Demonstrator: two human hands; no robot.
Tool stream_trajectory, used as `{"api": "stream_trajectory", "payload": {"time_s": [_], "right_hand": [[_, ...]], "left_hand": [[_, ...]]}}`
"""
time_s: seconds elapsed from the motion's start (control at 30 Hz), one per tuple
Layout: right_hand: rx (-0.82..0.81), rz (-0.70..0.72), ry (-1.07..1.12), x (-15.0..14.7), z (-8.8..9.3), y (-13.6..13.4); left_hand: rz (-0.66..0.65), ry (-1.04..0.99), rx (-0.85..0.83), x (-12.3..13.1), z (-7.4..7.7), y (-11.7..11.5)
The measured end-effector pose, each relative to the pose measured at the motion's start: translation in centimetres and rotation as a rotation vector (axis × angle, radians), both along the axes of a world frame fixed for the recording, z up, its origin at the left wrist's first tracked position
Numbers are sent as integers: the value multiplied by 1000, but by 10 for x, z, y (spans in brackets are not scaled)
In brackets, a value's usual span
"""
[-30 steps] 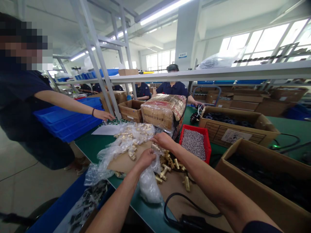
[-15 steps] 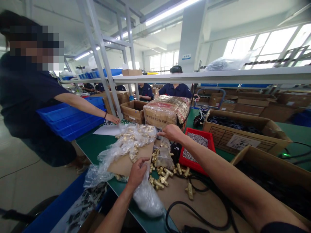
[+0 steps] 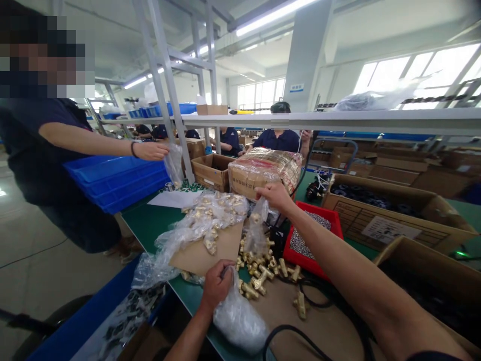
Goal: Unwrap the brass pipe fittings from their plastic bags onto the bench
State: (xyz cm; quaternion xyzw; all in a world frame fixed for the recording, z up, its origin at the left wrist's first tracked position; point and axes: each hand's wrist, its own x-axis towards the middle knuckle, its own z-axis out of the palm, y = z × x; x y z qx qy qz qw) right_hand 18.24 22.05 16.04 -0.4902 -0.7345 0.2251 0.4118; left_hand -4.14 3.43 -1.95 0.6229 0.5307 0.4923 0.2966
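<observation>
My left hand (image 3: pixel 218 282) is closed on the gathered neck of a clear plastic bag (image 3: pixel 240 323), whose crumpled body hangs over the bench's near edge. My right hand (image 3: pixel 276 195) pinches the top of another clear plastic bag (image 3: pixel 256 235) and holds it upright. A few brass parts show through its film. Loose brass fittings (image 3: pixel 259 278) lie on the bench around its base. To the left, a heap of brass fittings in plastic film (image 3: pixel 216 210) rests beside a brown cardboard sheet (image 3: pixel 205 258).
A red bin (image 3: pixel 338 220) of small metal parts stands right of my right hand. Cardboard boxes (image 3: pixel 391 220) with black parts line the right side. At left, a co-worker's hand (image 3: pixel 152 150) holds a small clear bag (image 3: pixel 173 165) above blue crates (image 3: pixel 120 183). Black cable (image 3: pixel 296 328) curls in front.
My right hand has raised the top of its bag, which now stands stretched upward. My left hand has closed tighter on its bag. The co-worker's hand has lifted a small bag off the bench.
</observation>
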Motion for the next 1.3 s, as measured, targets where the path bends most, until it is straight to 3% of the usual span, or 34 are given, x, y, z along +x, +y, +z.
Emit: {"api": "stream_trajectory", "payload": {"time_s": [0.17,0.3,0.43,0.5,0.63,0.77,0.87,0.97,1.1,1.2,1.3], "right_hand": [[-95,68,224,-17,-6,1],[-124,86,393,-28,8,3],[-115,9,399,-29,29,11],[-107,-33,311,-35,29,11],[-78,-2,19,-70,-1,-7],[-64,75,-202,-110,-40,-27],[-26,113,-260,-121,-42,-23],[13,143,-226,-109,-20,-14],[1,214,-145,-80,8,-12],[-59,317,-136,-69,15,-28],[-106,452,-171,-69,14,-56]], "left_hand": [[-3,47,82,2,-11,0],[-7,65,128,3,-11,-1],[-6,39,107,3,-9,-1],[-1,33,101,3,-8,-1],[-6,37,78,3,-11,0],[30,70,68,3,-26,4],[74,66,43,2,-31,5],[110,-39,-20,3,-16,2],[161,-308,-157,1,25,10],[93,-338,-140,1,56,26],[88,-237,-81,9,81,38]]}}
